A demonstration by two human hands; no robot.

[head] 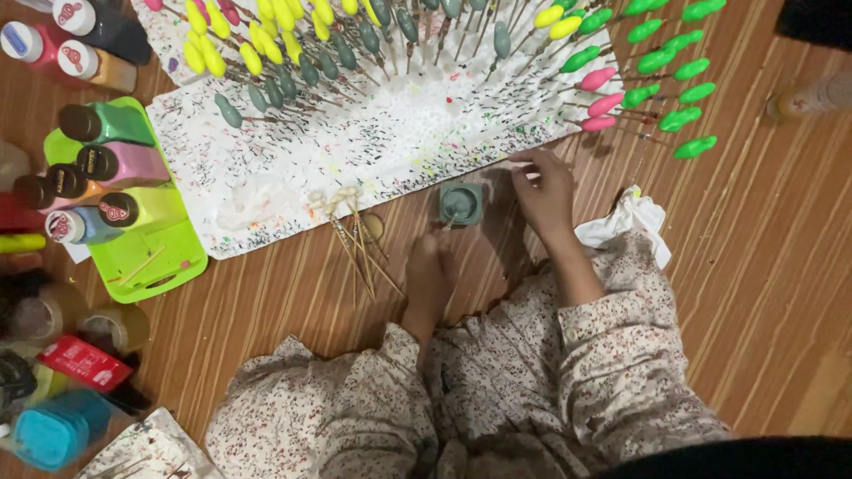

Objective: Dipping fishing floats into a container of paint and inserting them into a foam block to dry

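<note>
My left hand (429, 273) is closed low on the wooden floor, seemingly pinching a thin stick whose tip reaches into a small grey-green paint cup (461, 203). My right hand (543, 189) is just right of the cup. Its fingertips are pinched together at the near edge of a white paint-speckled foam board (399, 137); what they hold is unclear. A loose bundle of white-tipped wooden skewers (353, 232) lies left of the cup. Both my sleeves are floral.
Skewers with yellow (222, 44), grey-green (355, 44), pink (599, 93) and green (674, 89) painted tips stand stuck in the board. A lime tray (155, 257) with paint bottles (106, 124) sits at the left. A white cloth (635, 217) lies right of my arm. Jars and a teal tub (53, 430) crowd the lower left.
</note>
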